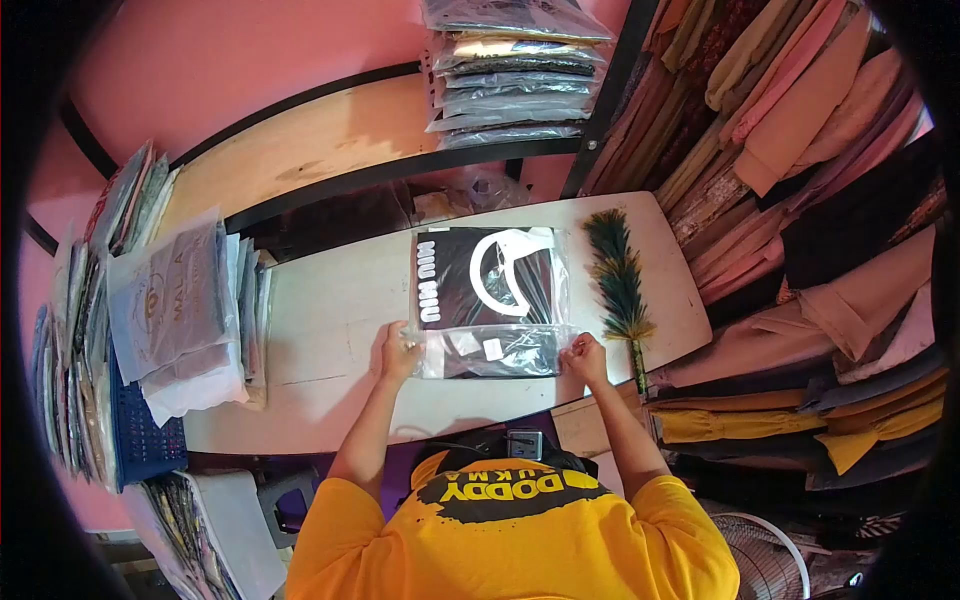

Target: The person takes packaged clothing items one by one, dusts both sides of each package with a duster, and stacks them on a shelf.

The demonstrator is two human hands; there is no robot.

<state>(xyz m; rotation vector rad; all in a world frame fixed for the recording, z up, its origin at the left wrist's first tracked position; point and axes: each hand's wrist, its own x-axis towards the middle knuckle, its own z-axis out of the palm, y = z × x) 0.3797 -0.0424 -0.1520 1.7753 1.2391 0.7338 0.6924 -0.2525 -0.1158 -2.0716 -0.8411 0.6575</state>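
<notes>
A flat clear plastic package (500, 280) with a folded black item inside lies on the white table (330, 310). White lettering and a curved white shape show on the black item. At the package's lower left edge, my left hand (401, 350) is closed on the plastic. On the opposite side, my right hand (582, 358) pinches the lower right edge. The lower band of the package is shiny plastic, with small white labels visible under it.
A green feathery duster (620, 280) lies right of the package. Bagged items (180, 300) stack at the left beside a blue basket (150, 430). More bagged items (515, 90) sit on the shelf (300, 160) behind. Clothes (800, 250) hang at the right; a fan (765, 555) stands lower right.
</notes>
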